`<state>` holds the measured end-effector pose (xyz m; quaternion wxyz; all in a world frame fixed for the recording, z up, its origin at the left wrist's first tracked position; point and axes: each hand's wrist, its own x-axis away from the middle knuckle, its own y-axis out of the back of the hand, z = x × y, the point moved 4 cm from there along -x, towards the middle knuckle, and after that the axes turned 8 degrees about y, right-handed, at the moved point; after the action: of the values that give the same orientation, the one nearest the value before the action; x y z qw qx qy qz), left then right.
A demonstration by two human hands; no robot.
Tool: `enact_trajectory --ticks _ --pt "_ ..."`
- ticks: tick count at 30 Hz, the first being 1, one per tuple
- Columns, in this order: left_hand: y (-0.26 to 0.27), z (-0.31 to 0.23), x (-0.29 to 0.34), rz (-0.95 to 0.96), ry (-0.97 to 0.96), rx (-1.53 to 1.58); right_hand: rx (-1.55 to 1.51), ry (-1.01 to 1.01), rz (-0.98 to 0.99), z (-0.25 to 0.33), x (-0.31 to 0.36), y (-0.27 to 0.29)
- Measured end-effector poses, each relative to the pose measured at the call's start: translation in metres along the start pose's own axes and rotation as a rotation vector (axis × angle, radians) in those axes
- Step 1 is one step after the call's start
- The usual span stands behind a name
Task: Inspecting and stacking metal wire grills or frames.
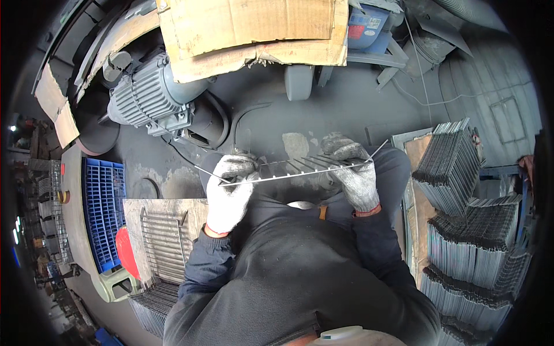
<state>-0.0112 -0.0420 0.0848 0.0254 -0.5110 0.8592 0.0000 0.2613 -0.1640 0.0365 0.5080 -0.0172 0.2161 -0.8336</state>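
A metal wire rack (303, 172), seen nearly edge-on, spans the space between my two hands above my lap. Its front bar runs from left to right, with several thin rods going back from it. At its left end my left hand (227, 199), in a white work glove with greyed fingers, is closed on it. My right hand (359, 183), gloved alike, has its fingers curled round the right end. One thin rod end sticks up past the right glove. Another slants out beside the left glove.
Stacks of similar racks (473, 230) stand at my right. At my left, one rack (164, 239) leans on a board above another stack (151, 305). Beyond are a blue plastic crate (104, 213) and a pale green stool (109, 287). Ahead, a grey motor (144, 95) sits beside cardboard sheets (254, 26).
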Motion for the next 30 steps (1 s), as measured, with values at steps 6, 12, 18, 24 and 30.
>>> enact_trajectory --ticks 6,12,18,24,30 --pt "0.002 0.005 -0.005 0.05 -0.301 0.01 0.058 0.004 0.058 -0.005 0.002 0.006" --pt "-0.002 -0.001 -0.008 0.079 -0.346 -0.065 -0.012 -0.063 0.071 -0.006 0.006 0.019" --pt "0.003 0.004 -0.009 0.074 -0.334 -0.066 -0.016 -0.098 0.069 -0.008 0.008 0.016" --pt "0.005 0.008 -0.006 0.001 -0.172 0.032 0.096 -0.047 0.057 -0.009 0.002 0.003" --pt "0.003 0.027 -0.006 -0.192 0.083 -0.106 0.091 -0.109 -0.08 -0.011 -0.003 -0.001"
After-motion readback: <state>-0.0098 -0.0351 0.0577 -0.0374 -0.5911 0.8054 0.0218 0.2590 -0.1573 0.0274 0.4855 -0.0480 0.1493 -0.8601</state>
